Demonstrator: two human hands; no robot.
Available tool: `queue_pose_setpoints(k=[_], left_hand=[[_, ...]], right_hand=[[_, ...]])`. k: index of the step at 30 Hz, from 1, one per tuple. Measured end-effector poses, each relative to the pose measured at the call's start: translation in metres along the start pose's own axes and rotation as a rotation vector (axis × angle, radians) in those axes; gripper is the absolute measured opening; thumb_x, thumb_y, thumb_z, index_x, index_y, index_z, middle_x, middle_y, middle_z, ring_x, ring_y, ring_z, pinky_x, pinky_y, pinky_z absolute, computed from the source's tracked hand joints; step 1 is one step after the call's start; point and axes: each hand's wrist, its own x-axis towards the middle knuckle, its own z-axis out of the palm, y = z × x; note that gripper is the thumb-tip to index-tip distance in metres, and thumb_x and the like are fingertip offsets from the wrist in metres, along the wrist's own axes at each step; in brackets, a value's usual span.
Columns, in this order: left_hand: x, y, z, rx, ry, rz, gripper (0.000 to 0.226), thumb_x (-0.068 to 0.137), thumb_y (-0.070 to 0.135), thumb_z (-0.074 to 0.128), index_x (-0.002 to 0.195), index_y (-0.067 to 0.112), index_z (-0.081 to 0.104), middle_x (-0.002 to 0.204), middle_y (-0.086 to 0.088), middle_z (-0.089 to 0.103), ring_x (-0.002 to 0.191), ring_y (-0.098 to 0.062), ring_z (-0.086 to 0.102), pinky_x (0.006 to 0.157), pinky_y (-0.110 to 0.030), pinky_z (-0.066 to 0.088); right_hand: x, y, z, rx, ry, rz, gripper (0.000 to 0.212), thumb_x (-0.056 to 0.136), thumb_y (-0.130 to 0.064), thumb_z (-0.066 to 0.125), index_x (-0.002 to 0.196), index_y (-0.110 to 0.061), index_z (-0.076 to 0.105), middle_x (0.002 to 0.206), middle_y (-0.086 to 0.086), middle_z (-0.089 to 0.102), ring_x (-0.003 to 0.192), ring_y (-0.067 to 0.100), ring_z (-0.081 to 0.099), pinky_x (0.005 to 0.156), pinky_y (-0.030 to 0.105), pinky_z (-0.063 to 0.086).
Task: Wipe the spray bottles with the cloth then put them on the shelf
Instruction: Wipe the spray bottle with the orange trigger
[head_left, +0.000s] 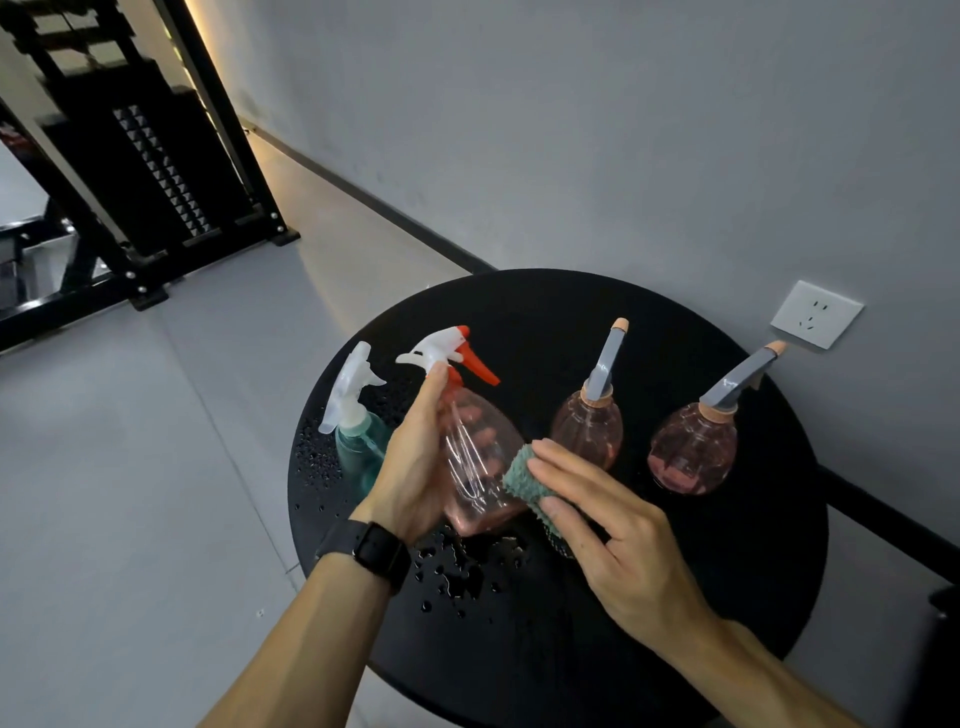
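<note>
My left hand (415, 462) grips a clear pink spray bottle (480, 457) with a white and red trigger head, held tilted just above the round black table (675, 571). My right hand (602, 535) holds a teal cloth (524, 483) and presses it against the bottle's right side. A teal bottle (358, 447) with a white trigger stands at the table's left, partly behind my left hand. Two round pink bottles with grey nozzles stand at the back, one (589, 428) in the middle and one (693, 449) to the right.
Water drops (457, 571) lie on the table below the held bottle and near the teal bottle. A grey wall with a white socket (815, 314) is right behind the table. A black metal frame (156, 197) stands on the grey floor at the upper left.
</note>
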Motion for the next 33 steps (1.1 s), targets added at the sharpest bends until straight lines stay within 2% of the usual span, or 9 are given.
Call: queue_pose_setpoints(k=[3,6,8,10,12,15,19,28,33], left_hand=[[0.000,0.001,-0.001,-0.104,-0.063,-0.034,0.063,0.092,0.062,0.051,0.109,0.002,0.062,0.101,-0.019,0.071,0.090,-0.033,0.071,0.078,-0.046,0.059],[-0.005,-0.001,0.003,-0.117,-0.191,-0.060,0.047,0.089,0.054,0.061,0.090,0.007,0.066,0.084,-0.011,0.068,0.078,-0.026,0.067,0.083,-0.045,0.054],[-0.005,-0.006,0.006,-0.077,-0.273,-0.054,0.043,0.090,0.047,0.060,0.085,0.006,0.073,0.091,-0.015,0.070,0.085,-0.028,0.068,0.093,-0.048,0.052],[-0.007,-0.010,0.009,-0.063,-0.307,-0.062,0.048,0.093,0.048,0.055,0.096,0.003,0.073,0.105,-0.021,0.070,0.095,-0.032,0.068,0.098,-0.052,0.051],[-0.008,-0.013,0.014,-0.077,-0.311,-0.081,0.056,0.096,0.053,0.048,0.108,0.003,0.070,0.111,-0.019,0.071,0.096,-0.030,0.070,0.090,-0.050,0.056],[-0.006,-0.018,0.018,-0.161,-0.323,-0.117,0.060,0.097,0.054,0.043,0.110,0.003,0.073,0.111,-0.018,0.072,0.093,-0.027,0.072,0.077,-0.041,0.059],[-0.004,-0.023,0.023,-0.302,-0.344,-0.142,0.061,0.099,0.052,0.042,0.108,0.002,0.075,0.113,-0.019,0.071,0.096,-0.028,0.072,0.079,-0.040,0.060],[-0.002,-0.020,0.028,-0.375,-0.382,-0.109,0.063,0.103,0.047,0.032,0.107,0.000,0.075,0.111,-0.019,0.072,0.094,-0.028,0.074,0.072,-0.037,0.060],[0.003,-0.021,0.023,-0.339,-0.321,-0.083,0.065,0.100,0.050,0.037,0.087,0.001,0.077,0.085,-0.015,0.073,0.076,-0.024,0.072,0.069,-0.032,0.061]], right_hand=[[0.002,-0.001,-0.004,0.001,0.016,-0.005,0.038,0.095,-0.023,0.054,0.132,-0.015,0.057,0.141,-0.010,0.053,0.132,0.007,0.048,0.107,0.024,0.041],[0.008,-0.001,-0.008,-0.003,0.069,-0.003,0.038,0.095,-0.021,0.054,0.132,-0.014,0.056,0.139,-0.006,0.054,0.131,0.006,0.049,0.107,0.022,0.041],[0.015,-0.002,-0.012,-0.014,0.107,0.000,0.038,0.095,-0.016,0.058,0.133,-0.014,0.054,0.138,-0.006,0.055,0.131,0.005,0.049,0.107,0.021,0.040],[0.021,-0.004,-0.014,-0.025,0.135,0.003,0.040,0.094,-0.009,0.059,0.133,-0.013,0.053,0.137,-0.007,0.055,0.131,0.004,0.048,0.107,0.019,0.039],[0.027,-0.007,-0.014,-0.032,0.165,0.005,0.040,0.094,-0.007,0.056,0.133,-0.013,0.053,0.137,-0.009,0.054,0.131,0.003,0.048,0.106,0.016,0.038],[0.034,-0.011,-0.010,-0.045,0.230,0.002,0.038,0.096,-0.009,0.055,0.133,-0.012,0.053,0.137,-0.011,0.053,0.132,0.002,0.046,0.107,0.017,0.037],[0.042,-0.013,-0.003,-0.108,0.292,-0.075,0.034,0.097,-0.011,0.054,0.131,-0.006,0.055,0.138,-0.002,0.054,0.135,0.008,0.044,0.111,0.026,0.037],[0.044,-0.016,0.008,-0.378,0.214,-0.264,0.035,0.096,-0.001,0.053,0.130,0.004,0.055,0.140,0.015,0.052,0.139,0.023,0.040,0.114,0.031,0.035],[0.032,-0.013,0.015,-0.410,0.102,-0.370,0.043,0.089,0.009,0.063,0.131,0.002,0.054,0.141,0.014,0.050,0.140,0.023,0.039,0.108,0.039,0.043]])
